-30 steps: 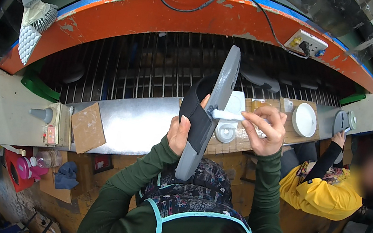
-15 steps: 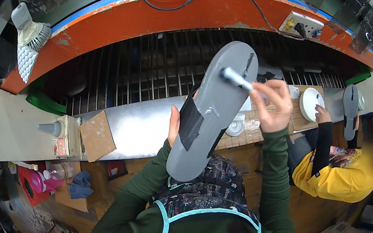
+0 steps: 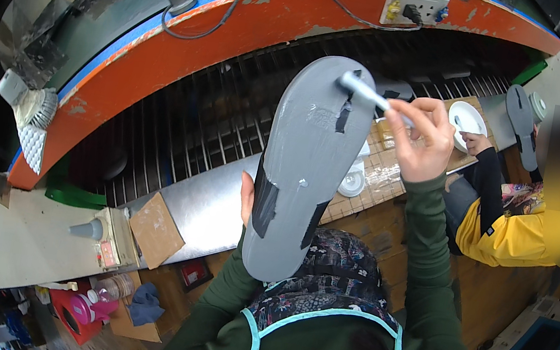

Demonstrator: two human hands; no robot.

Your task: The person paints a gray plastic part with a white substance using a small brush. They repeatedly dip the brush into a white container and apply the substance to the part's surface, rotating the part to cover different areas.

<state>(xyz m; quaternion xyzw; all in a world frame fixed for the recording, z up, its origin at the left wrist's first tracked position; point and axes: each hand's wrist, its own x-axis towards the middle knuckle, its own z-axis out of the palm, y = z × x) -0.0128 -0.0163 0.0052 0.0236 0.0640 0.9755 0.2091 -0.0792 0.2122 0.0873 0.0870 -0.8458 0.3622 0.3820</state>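
A grey sandal sole (image 3: pixel 293 148) with black strap ends on it stands tilted up before me, its broad end away from me. My left hand (image 3: pixel 245 197) grips it from behind and along its left edge; only the thumb shows and the other fingers are hidden. My right hand (image 3: pixel 423 143) pinches the handle of a small pale brush (image 3: pixel 366 92). The brush's head touches the sole near its far end, by a black strap end. Wet, shiny streaks lie on the sole's upper half, with a small white blob near its middle.
A barred conveyor (image 3: pixel 214 102) runs under an orange rim (image 3: pixel 246 19). A small clear dish (image 3: pixel 352 184) sits on the board beyond the sole. At right, a co-worker in yellow (image 3: pixel 527 232) reaches into a white bowl (image 3: pixel 463 134), near another grey sole (image 3: pixel 520 121). A cardboard piece (image 3: pixel 157 230) lies left.
The brush has moved toward the sole's far end. A wet patch now shows on the upper sole, and the streak at its middle has shrunk to a blob. The whole view has turned.
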